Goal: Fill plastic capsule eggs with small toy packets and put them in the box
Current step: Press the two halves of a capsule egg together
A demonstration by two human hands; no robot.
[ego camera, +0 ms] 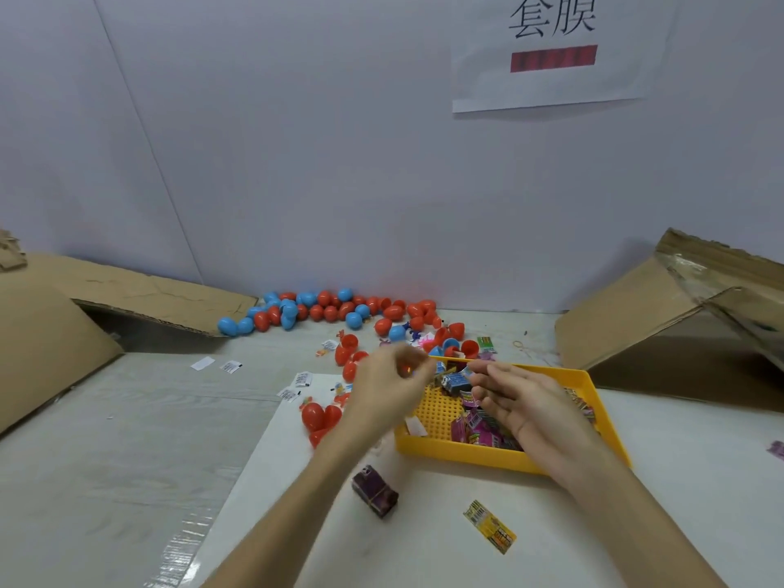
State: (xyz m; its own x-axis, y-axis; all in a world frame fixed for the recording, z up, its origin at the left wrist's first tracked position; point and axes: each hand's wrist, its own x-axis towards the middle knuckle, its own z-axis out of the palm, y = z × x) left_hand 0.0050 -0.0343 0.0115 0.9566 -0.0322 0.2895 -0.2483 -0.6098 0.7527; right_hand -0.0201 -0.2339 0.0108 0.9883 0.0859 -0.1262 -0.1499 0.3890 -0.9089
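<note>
A yellow tray holds several small pink and purple toy packets. Above its far-left corner my left hand has its fingers curled and pinches the edge of a blue packet bundle; the hand is blurred. My right hand hovers over the tray with relaxed fingers, its tips beside the same bundle. Red egg halves lie just left of my left wrist. A pile of red and blue capsule eggs sits against the back wall.
A purple packet bundle and a yellow packet lie on the table in front of the tray. Open cardboard boxes stand at the left and right. Small white sachets and loose toys are scattered mid-table.
</note>
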